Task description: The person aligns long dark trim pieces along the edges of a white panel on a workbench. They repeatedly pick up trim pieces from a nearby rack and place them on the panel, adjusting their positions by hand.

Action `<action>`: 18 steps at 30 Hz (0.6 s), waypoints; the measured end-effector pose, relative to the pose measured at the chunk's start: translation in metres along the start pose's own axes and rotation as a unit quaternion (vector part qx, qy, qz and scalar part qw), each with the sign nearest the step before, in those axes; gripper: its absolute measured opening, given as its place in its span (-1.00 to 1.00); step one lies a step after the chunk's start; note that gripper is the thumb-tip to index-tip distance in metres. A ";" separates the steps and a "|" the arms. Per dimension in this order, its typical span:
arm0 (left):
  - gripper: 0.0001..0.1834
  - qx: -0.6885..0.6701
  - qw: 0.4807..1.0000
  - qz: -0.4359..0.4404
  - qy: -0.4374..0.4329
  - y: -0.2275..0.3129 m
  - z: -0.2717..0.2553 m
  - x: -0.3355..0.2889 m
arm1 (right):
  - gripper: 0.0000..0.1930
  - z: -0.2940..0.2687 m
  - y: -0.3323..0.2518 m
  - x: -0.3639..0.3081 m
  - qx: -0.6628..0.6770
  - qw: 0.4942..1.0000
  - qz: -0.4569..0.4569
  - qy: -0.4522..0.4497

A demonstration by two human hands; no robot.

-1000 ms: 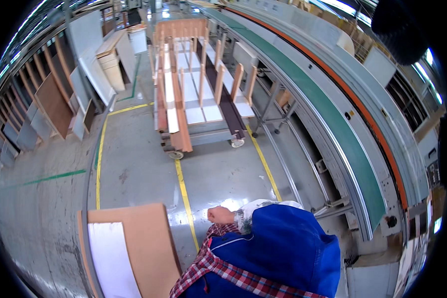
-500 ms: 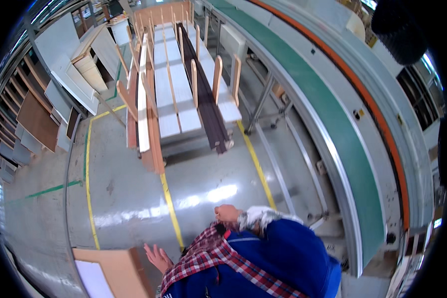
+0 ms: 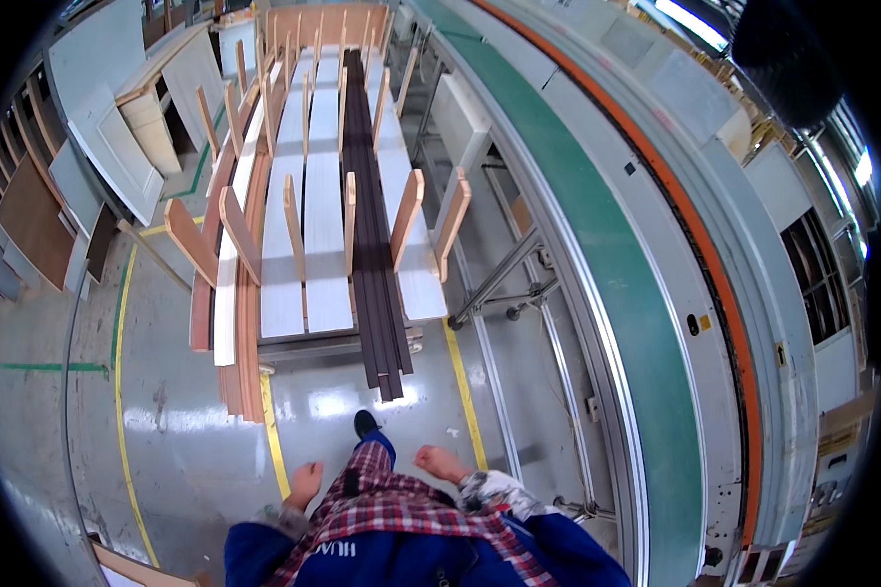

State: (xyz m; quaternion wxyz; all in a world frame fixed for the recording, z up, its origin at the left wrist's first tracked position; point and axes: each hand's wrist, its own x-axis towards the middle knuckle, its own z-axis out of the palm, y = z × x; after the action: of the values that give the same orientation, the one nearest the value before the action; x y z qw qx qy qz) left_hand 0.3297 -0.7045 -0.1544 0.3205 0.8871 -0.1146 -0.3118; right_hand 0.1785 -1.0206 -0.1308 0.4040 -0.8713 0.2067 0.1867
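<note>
My left hand (image 3: 305,483) hangs at my side with its fingers loosely curled and nothing seen in it. On the other side my right hand (image 3: 441,463) is closed in a loose fist, also with nothing visible in it. Neither touches anything; both are over the floor, short of a cart of long strips. Nearest to them stick out dark brown strips (image 3: 374,293) and reddish-brown strips (image 3: 250,377). White boards (image 3: 328,293) lie between these, and a narrow white strip (image 3: 226,303) lies at the left. Upright wooden posts (image 3: 407,217) divide the rows.
A green conveyor belt (image 3: 628,323) on a metal frame runs along the right, beside a machine with an orange strip (image 3: 700,225). Panels (image 3: 34,196) lean at the left, near a wooden cabinet (image 3: 152,122). Yellow floor lines (image 3: 465,391) run beneath the cart. My shoe (image 3: 364,423) is ahead.
I have come closer to the cart, and my view has turned. My left hand, spread before, is now curled and nearer the middle. My shoe has come into sight; the panel at lower left has mostly left view.
</note>
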 end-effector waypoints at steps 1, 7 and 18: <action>-0.52 -0.014 1.000 0.015 -0.009 0.014 0.006 0.029 | -0.74 -0.014 0.011 0.013 -0.011 1.000 0.007 -0.011; -0.46 -0.037 0.997 -0.037 -0.065 0.093 0.055 0.169 | -0.78 -0.063 0.091 0.100 -0.045 0.999 -0.006 0.018; 0.02 -0.408 0.897 -0.168 -0.008 0.169 0.082 0.317 | -0.32 -0.100 0.076 0.290 0.367 0.891 0.219 -0.154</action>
State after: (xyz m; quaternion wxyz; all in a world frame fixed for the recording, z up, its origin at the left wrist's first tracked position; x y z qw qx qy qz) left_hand 0.5249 -1.0027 -0.2478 0.5964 0.6823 0.1706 -0.3870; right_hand 0.4003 -1.2040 -0.2603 0.6707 -0.5541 0.3809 0.3132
